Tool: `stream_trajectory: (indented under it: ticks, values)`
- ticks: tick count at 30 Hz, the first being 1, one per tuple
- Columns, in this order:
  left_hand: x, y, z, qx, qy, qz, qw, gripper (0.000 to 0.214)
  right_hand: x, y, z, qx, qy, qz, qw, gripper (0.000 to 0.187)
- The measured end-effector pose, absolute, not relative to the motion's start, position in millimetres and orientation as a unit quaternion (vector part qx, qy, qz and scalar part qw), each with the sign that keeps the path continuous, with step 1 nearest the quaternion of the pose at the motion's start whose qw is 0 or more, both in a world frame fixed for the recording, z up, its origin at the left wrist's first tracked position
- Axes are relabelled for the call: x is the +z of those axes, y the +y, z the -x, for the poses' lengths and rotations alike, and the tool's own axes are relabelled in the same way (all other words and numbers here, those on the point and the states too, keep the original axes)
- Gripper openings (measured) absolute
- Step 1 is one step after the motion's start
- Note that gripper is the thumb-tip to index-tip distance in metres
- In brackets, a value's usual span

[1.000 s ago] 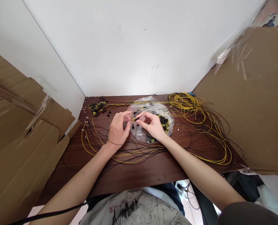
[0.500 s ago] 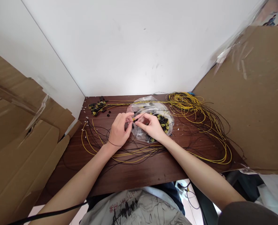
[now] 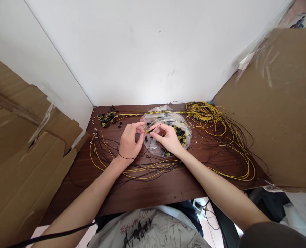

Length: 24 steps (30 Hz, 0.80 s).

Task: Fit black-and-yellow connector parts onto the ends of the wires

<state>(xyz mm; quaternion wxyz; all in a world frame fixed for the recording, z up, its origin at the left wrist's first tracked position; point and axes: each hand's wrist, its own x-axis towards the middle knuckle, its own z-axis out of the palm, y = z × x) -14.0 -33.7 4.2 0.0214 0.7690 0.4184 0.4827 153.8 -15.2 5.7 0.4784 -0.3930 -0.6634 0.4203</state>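
Between my two hands is a small black and yellow connector (image 3: 147, 131) with a thin black wire running through it. My right hand (image 3: 167, 137) pinches its black end between thumb and forefinger. My left hand (image 3: 131, 139) is closed beside the yellow end, thumb and forefinger pinching the thin black wire; the exact grip is partly hidden. Under both hands lies a clear plastic bag (image 3: 154, 150) holding many loose black and yellow connectors (image 3: 180, 135). A black wire loops across my left wrist.
A coil of yellow cable (image 3: 203, 115) lies at the back right. Black and yellow connector ends (image 3: 106, 119) are bunched at the back left. Loose yellow and black wires cross the brown table (image 3: 148, 194). Cardboard sheets (image 3: 277, 113) and a white wall (image 3: 153, 51) enclose the table.
My left fingers have drawn slightly left from the connector, so more of its yellow end shows. My right hand has barely moved.
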Motion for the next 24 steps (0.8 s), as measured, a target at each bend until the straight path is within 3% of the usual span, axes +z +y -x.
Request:
stream_trajectory:
  ticks: [11,18,24]
  values:
    - [3.0,-34.0,12.0,0.481,0.408,-0.775,0.044,0.031,5.8,-16.7,-152.3,0.422,-0.663,0.398,0.473,0.016]
    - [5.4,-33.1,15.8,0.438,0.449,-0.779,0.028,0.012,6.3,-12.6,-156.9,0.411,-0.646,0.4,0.503,0.016]
    - [10.4,-36.5,15.3,0.436,0.465,-0.77,0.033,0.013,5.1,-13.2,-156.4,0.413,-0.652,0.396,0.498,0.014]
